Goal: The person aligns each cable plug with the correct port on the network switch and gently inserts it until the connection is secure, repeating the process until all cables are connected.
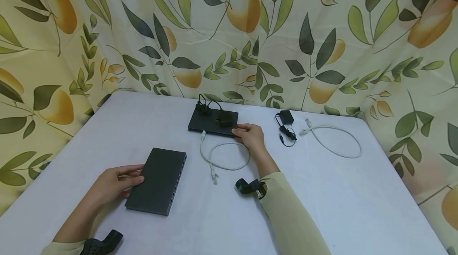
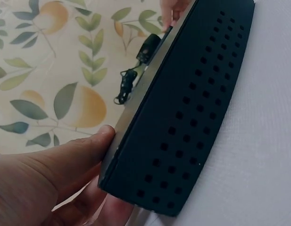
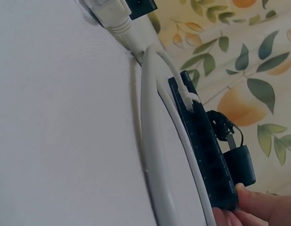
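My left hand (image 1: 114,185) grips the left edge of a flat black network switch (image 1: 157,181), thumb on its top. Its long right side carries a row of ports; in the left wrist view, one side (image 2: 197,108) is full of small square holes. At the back, my right hand (image 1: 253,139) pinches the near right corner of a second black network switch (image 1: 211,126). A black power adapter (image 1: 224,118) and its bundled cord (image 1: 202,108) lie on top of it. A white Ethernet cable (image 1: 229,169) is plugged into its front, near the left end.
On the right lie another black power adapter (image 1: 286,117) with a bundled cord (image 1: 287,131) and a second white Ethernet cable (image 1: 343,130). All rests on a white-covered table (image 1: 343,207). A fruit-patterned curtain (image 1: 229,48) hangs behind the far edge.
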